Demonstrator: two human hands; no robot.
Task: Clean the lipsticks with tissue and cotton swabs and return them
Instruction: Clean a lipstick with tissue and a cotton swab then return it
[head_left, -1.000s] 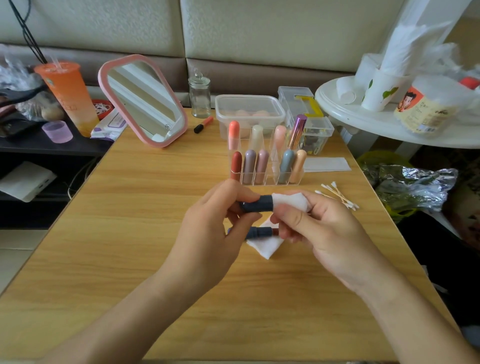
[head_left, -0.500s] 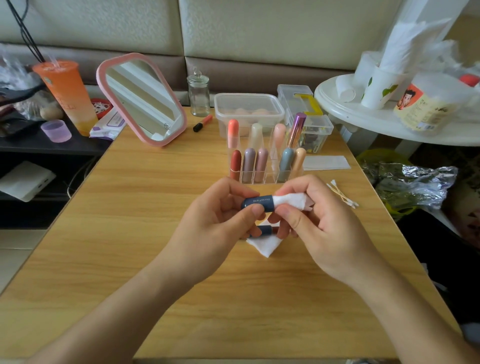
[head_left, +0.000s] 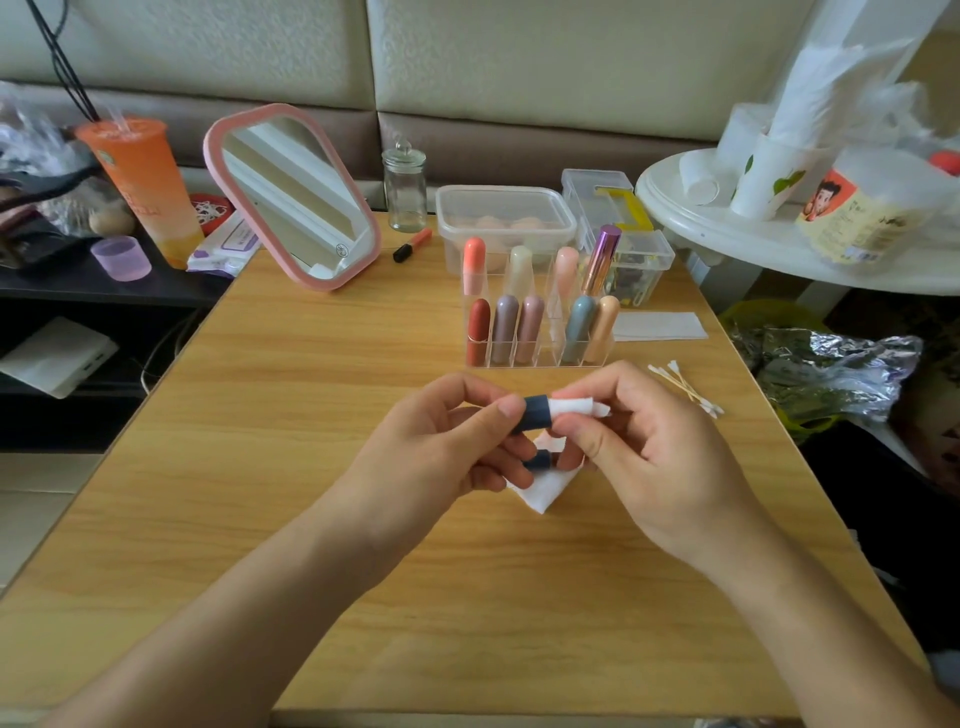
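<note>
Fingers and thumb of the left hand (head_left: 436, 457) are clenched around the short dark navy lipstick tube (head_left: 536, 411), held level above the light wooden table (head_left: 311, 415), just in front of the clear acrylic organiser (head_left: 537, 361) of pastel lipsticks. The right hand (head_left: 649, 457) pinches a folded white tissue (head_left: 571, 406) wrapped over the tube's right end, index finger on top, thumb below. Compared with a second ago, far less navy shows. The left thumb has slid along the barrel towards the tissue, so only a narrow band is left bare between the two grips, and the tissue sleeve looks a little shorter. The hands have otherwise hardly shifted over the table. I read this as the tube being turned or pushed within the tissue, so the wiping of this one is under way rather than finished. Beneath the hands a second dark navy piece (head_left: 540, 460), probably the cap, peeps out less than before, above a flat white pad (head_left: 545, 493) on the table. Whether the left hand's lower fingers hold it or it lies on the pad I cannot tell. The wooden-stemmed cotton swabs (head_left: 685, 387) lie to the right where they were, untouched. The organiser's front row has a gap between the mauve-pink and grey-blue tubes, likely this lipstick's place, so recapping and returning are yet to come
</note>
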